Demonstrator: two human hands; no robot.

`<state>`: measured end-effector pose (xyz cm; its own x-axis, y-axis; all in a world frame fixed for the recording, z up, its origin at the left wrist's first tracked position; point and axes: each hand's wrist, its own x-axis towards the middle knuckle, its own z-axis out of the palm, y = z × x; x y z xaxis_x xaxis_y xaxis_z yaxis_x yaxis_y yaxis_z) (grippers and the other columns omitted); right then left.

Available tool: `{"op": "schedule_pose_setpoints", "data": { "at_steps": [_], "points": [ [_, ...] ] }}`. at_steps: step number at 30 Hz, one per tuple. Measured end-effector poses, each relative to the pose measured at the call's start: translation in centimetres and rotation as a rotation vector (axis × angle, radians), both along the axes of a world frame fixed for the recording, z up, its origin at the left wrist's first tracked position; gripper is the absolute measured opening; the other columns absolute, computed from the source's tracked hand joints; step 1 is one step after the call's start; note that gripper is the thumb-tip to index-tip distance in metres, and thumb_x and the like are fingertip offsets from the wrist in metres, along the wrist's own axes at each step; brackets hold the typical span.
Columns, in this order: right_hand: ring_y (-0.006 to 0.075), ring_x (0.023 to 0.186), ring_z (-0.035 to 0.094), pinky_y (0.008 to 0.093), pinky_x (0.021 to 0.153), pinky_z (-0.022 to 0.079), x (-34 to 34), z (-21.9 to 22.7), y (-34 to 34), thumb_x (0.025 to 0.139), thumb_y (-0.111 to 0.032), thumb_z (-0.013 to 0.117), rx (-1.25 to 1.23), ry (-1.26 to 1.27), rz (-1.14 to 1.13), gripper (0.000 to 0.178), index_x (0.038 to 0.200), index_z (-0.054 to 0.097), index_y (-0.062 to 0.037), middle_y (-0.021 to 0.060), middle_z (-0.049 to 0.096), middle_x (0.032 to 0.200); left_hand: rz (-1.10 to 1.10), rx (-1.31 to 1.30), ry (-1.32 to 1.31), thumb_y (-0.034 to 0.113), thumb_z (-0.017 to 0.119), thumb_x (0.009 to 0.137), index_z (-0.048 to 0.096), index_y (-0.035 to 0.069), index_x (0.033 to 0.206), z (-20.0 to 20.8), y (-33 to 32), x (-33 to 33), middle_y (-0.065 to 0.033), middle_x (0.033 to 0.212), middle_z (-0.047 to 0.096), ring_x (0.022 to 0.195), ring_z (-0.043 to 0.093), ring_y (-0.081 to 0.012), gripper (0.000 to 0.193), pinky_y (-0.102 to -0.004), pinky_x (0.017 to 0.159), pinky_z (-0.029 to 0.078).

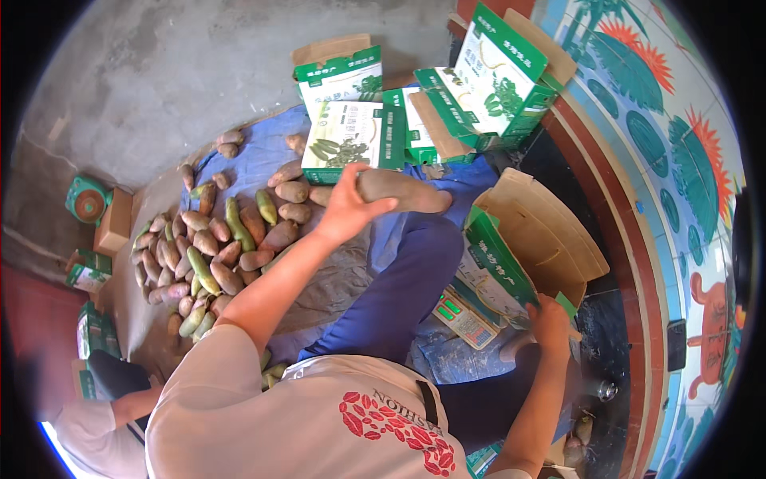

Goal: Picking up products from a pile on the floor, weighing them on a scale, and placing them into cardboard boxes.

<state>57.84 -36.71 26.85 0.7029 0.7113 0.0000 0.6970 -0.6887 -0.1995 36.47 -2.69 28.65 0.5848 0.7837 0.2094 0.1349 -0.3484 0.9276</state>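
Note:
My left hand [355, 203] reaches forward over my bent knee, its fingers and thumb wrapped round a long brown root vegetable [403, 192]. On the right, my right hand [550, 321] is closed on the near edge of an open green-and-white carton [499, 259]. The carton tilts with its brown cardboard inside showing and its flaps spread. Between my legs, beside that carton, lies a digital scale [463, 318] with a lit green display. To the left a heap of brown and green root vegetables [227, 247] covers a sheet on the floor.
Several green-and-white cartons [343, 140] stand ahead, some with raised flaps. Another open carton [495, 80] leans by the painted tile wall [646, 144]. A green round-faced device [88, 199] and a brown box [113, 219] are far left. Another person's arm [136, 405] shows at lower left.

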Motion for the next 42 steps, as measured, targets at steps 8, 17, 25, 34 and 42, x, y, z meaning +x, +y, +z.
{"op": "schedule_pose_setpoints", "data": {
  "at_steps": [8, 17, 25, 34, 42],
  "points": [
    [0.0314, 0.080, 0.060, 0.0411, 0.070, 0.047, -0.3, -0.2, 0.0, 0.074, -0.020, 0.064, 0.034, -0.013, 0.046, 0.021, 0.090, 0.061, -0.0056, 0.0146, 0.062, 0.083, -0.446, 0.171, -0.056, 0.017, 0.078, 0.061, 0.042, 0.005, 0.113, 2.7, -7.3, 10.7, -0.0101, 0.102, 0.050, 0.095, 0.051, -0.0205, 0.064, -0.0325, 0.082, 0.043],
    [0.0317, 0.079, 0.060, 0.0409, 0.069, 0.048, -0.7, 0.2, 0.1, 0.077, -0.020, 0.061, -0.032, 0.041, 0.044, 0.020, 0.090, 0.060, -0.0056, 0.0145, 0.062, 0.082, -0.575, 0.484, 0.108, 0.020, 0.075, 0.060, 0.042, 0.005, 0.114, 0.3, -11.7, 15.9, -0.0186, 0.104, 0.047, 0.095, 0.052, -0.0361, 0.065, -0.0415, 0.080, 0.044],
    [0.0317, 0.077, 0.060, 0.0415, 0.068, 0.047, -0.3, -0.3, 0.3, 0.081, -0.021, 0.057, -0.019, 0.017, 0.053, 0.017, 0.087, 0.059, -0.0048, 0.0147, 0.062, 0.081, -0.607, 0.546, 0.213, 0.016, 0.069, 0.068, 0.046, 0.006, 0.111, -1.0, -11.8, 15.6, -0.0166, 0.101, 0.049, 0.094, 0.053, -0.0360, 0.050, -0.0420, 0.079, 0.044],
    [0.0321, 0.077, 0.059, 0.0423, 0.068, 0.047, -0.1, -0.5, 0.2, 0.080, -0.018, 0.057, 0.050, -0.010, 0.056, 0.014, 0.085, 0.059, -0.0051, 0.0153, 0.061, 0.079, -0.351, 0.537, 0.018, 0.010, 0.062, 0.073, 0.053, 0.005, 0.108, -1.4, -6.4, 7.9, -0.0159, 0.104, 0.056, 0.097, 0.053, -0.0344, 0.036, -0.0384, 0.083, 0.043],
    [0.0326, 0.077, 0.059, 0.0424, 0.068, 0.046, -0.3, -0.4, 0.6, 0.078, -0.018, 0.059, 0.050, -0.002, 0.039, 0.016, 0.087, 0.059, -0.0046, 0.0152, 0.061, 0.079, -0.178, 0.460, 0.651, 0.019, 0.062, 0.073, 0.058, 0.006, 0.102, -16.6, 1.4, -9.4, -0.0157, 0.099, 0.059, 0.093, 0.056, -0.0334, 0.032, -0.0390, 0.083, 0.045]
  ]
}}
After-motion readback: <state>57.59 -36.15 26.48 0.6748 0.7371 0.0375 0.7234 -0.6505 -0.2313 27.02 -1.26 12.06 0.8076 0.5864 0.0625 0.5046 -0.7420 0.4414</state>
